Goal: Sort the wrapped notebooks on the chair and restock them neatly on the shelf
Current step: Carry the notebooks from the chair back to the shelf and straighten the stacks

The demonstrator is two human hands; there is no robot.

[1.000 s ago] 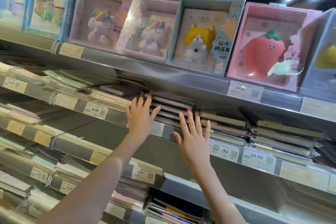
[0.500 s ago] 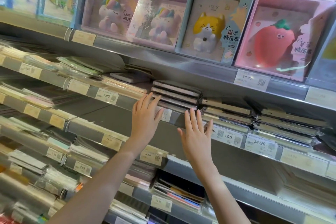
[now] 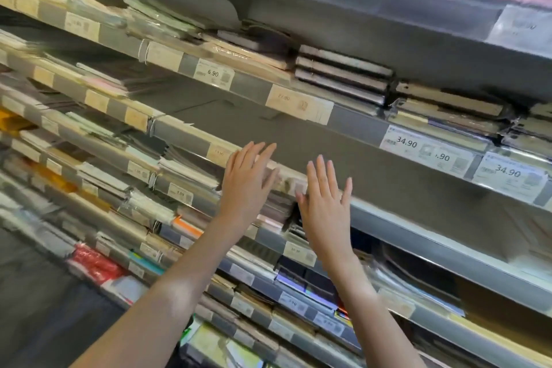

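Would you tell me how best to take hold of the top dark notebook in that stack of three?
Pinch the dark notebook's front edge, coming straight from the aisle: it lies flat atop the stack, the shelf above looks close, and only its long front edge is exposed.

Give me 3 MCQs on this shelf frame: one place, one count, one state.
1. Where does the dark notebook stack lie?
A. shelf above the hands
B. floor
C. in the left hand

2. How many price tags reading 34.90 are fully legible?
A. none
B. two
C. five

3. What state are the hands in?
A. both open, holding nothing
B. both gripping a notebook
C. one fisted

Answers: 1 A, the stack sits on the tier above the left hand and right hand. 2 B, one tag and another read 34.90. 3 A, fingers are spread and straight, nothing held.
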